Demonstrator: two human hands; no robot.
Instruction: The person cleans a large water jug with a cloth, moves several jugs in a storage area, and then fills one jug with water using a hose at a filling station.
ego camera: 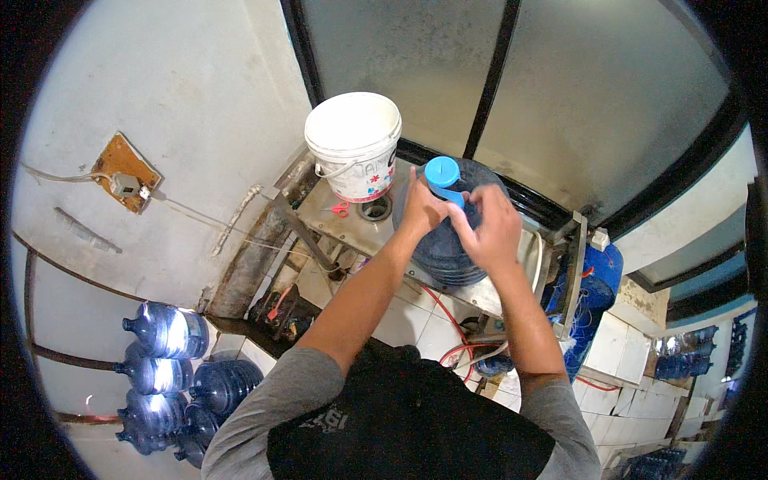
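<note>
A large water jug of dark bluish plastic [447, 258] stands upright on a metal counter [336, 225], with a light blue cap [443, 172] on its neck. A blue strip [449, 196] reaches from the cap's side down to the fingers. My left hand [423, 207] is at the near left of the cap, its thumb and fingers at the strip. Close beside it, my right hand [495, 225] has its fingertips at the strip's lower right end. The exact grip of the right fingers is blurred.
A white plastic bucket [354, 141] stands at the back left, near red-handled scissors [341, 209] and a round drain opening [376, 209]. Several large jugs [159, 375] are stacked at lower left. Blue barrels [600, 276] stand at right; a red hose [447, 312] lies below the counter.
</note>
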